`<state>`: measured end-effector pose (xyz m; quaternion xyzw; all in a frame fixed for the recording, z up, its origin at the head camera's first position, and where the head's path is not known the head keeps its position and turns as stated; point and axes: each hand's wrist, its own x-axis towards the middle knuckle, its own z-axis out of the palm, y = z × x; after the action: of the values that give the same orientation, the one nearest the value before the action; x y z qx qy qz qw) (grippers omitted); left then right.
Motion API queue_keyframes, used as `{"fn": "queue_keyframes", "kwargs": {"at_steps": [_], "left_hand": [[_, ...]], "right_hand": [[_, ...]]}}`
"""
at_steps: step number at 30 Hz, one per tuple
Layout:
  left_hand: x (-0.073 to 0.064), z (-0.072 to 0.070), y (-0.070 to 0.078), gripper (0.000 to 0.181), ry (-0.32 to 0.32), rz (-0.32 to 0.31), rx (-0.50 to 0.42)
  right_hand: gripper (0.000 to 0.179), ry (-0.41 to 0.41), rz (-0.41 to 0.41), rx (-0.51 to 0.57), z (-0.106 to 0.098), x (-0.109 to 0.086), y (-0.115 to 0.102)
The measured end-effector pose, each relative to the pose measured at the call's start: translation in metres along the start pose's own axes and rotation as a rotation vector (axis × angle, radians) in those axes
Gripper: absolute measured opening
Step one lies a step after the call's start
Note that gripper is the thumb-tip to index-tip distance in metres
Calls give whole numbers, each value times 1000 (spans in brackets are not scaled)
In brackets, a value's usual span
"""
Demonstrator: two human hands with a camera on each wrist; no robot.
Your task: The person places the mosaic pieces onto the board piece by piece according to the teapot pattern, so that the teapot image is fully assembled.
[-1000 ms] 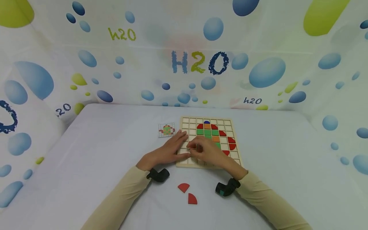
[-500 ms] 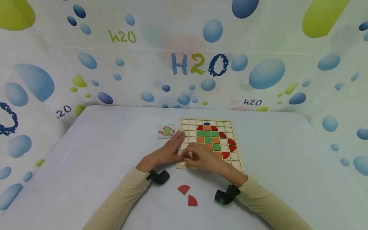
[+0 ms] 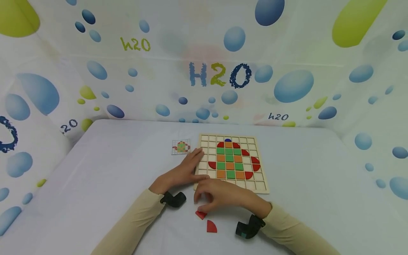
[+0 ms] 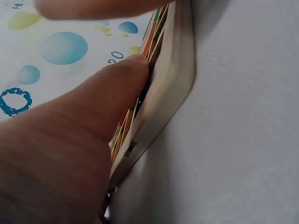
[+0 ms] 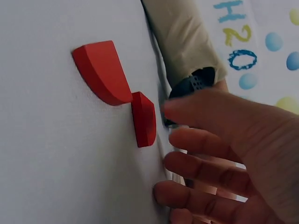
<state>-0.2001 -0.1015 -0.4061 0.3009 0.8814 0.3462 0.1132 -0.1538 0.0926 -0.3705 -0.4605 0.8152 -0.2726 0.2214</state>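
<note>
My left hand [image 3: 183,170] rests on the left edge of the wooden grid board [image 3: 208,138], fingers extended; its thumb [image 4: 126,74] lies on the frame in the left wrist view. In front of the board, my right hand [image 3: 220,194] hovers over the table, fingers loosely bent and holding nothing. Its thumb overlaps one red quarter-circle tile [image 3: 201,214] in the head view; in the right wrist view a small gap shows between thumb and tile [image 5: 144,119]. A second red quarter-circle tile [image 3: 211,226] lies nearer me. On the board, green, orange and red tiles form a figure topped by a blue piece [image 3: 227,140].
A small pattern card [image 3: 181,146] with a similar coloured figure lies left of the board. White cloth covers the table [image 3: 306,170], and a printed curtain [image 3: 204,42] hangs behind it. Each wrist wears a black camera [image 3: 250,226].
My right hand has left the board and come toward me, over the loose red tiles. A red quarter-circle tile now shows at the figure's left side. My left hand stays on the board's edge.
</note>
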Motion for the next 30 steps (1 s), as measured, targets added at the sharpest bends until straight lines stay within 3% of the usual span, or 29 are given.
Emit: {"fn": "queue_keyframes", "kwargs": {"at_steps": [4,11,30], "left_hand": [[-1,0,1,92,-9,-46,-1],[-1,2,1,91,15,-63,50],[-1,0,2,93,39,-85,46]], "right_hand": [[25,-79,-25,-24,3,-2,-3],[31,-136,-79,10,2,-2,-2],[18,-85,-95,-37,3,2,-2]]}}
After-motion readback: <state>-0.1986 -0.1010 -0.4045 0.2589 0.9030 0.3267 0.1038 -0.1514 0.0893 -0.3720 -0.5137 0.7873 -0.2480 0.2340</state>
